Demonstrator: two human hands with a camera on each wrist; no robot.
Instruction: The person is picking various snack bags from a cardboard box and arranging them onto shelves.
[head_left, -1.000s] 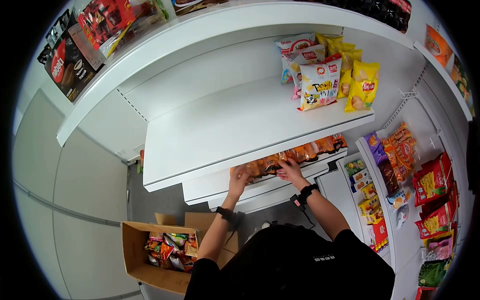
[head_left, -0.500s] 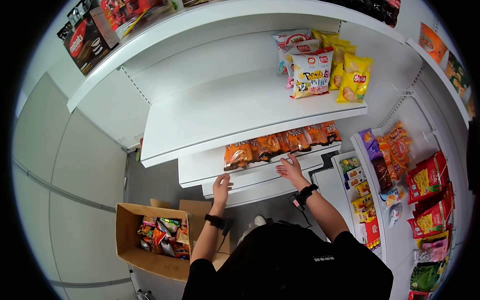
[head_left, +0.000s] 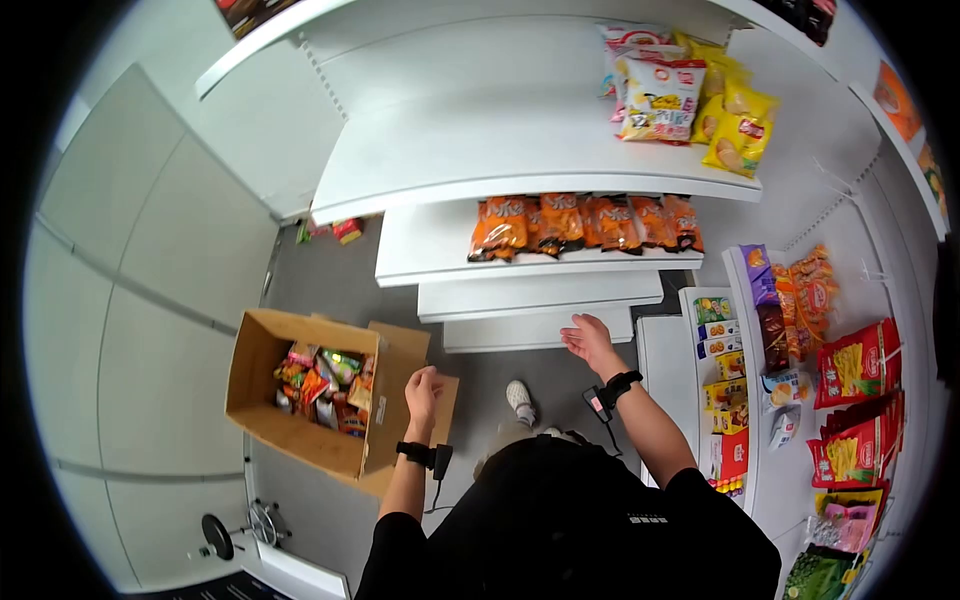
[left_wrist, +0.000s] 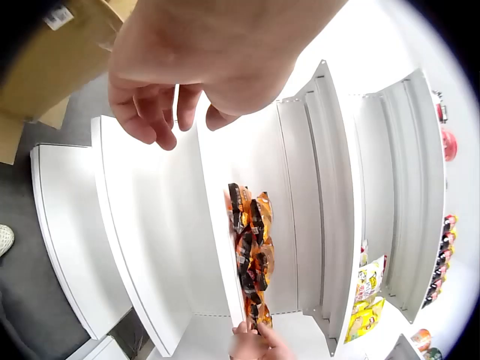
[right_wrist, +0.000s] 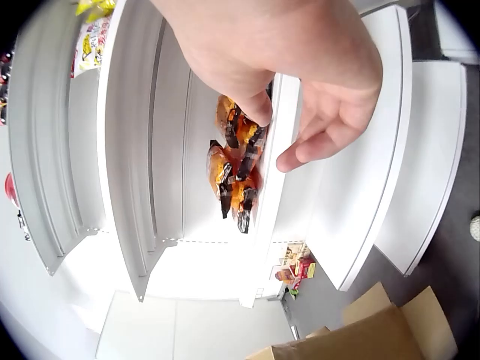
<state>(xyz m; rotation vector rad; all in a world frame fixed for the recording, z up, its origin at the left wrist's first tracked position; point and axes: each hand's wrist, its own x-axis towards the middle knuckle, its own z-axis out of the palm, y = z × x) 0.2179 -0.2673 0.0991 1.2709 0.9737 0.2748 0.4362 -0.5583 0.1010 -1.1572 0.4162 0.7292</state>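
Orange snack bags (head_left: 560,222) stand in a row on the second shelf (head_left: 420,262), seen also as orange and black bags (left_wrist: 253,247) in the left wrist view. My left hand (head_left: 423,393), fingers loosely bent and holding nothing, hangs beside the cardboard box (head_left: 300,425). Below the shelf's front edge, my right hand (head_left: 592,343) is empty with its fingers spread. In the right wrist view the right hand (right_wrist: 300,75) appears in front of the orange bags (right_wrist: 236,165), with its thumb apart from its fingers.
Mixed snack packets (head_left: 325,385) fill part of the box. White and yellow chip bags (head_left: 662,100) stand on the upper shelf (head_left: 480,150). Side shelves at the right carry red bags (head_left: 858,365) and small boxes (head_left: 725,395). A round-based metal stand (head_left: 265,522) is at the lower left.
Both hands have come away from the orange bags and moved down towards the body. The left has drawn near the box. The head view has shifted, showing more floor.
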